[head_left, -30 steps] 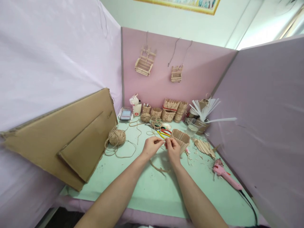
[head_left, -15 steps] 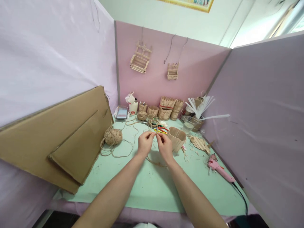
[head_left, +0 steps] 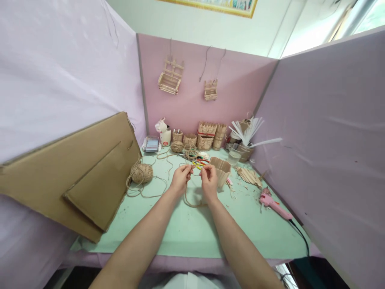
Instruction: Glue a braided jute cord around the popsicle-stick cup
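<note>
My left hand (head_left: pixel 180 179) is closed in a pinch on a piece of jute twine (head_left: pixel 186 196), which hangs below it and curves over the table towards my right wrist. Beside it, a small gap away, my right hand (head_left: pixel 209 180) has its fingertips pressed together; what they hold is too small to make out. Just behind my right hand stands a cup-shaped holder of wooden craft sticks (head_left: pixel 221 170). Pliers with yellow and red handles (head_left: pixel 198 163) lie beyond my fingertips, partly hidden.
Left are a ball of twine (head_left: pixel 142 173) with loose strands and leaning cardboard (head_left: pixel 99 180). Right are loose craft sticks (head_left: pixel 249 176) and a pink glue gun (head_left: pixel 275 204) with its cord. Stick-covered pots (head_left: pixel 205 142) and a clear cup of liquid (head_left: pixel 234 155) stand behind.
My hands, whose fingertips met before, are now slightly apart. More of the hanging twine shows between them. The whole view has shifted a little.
</note>
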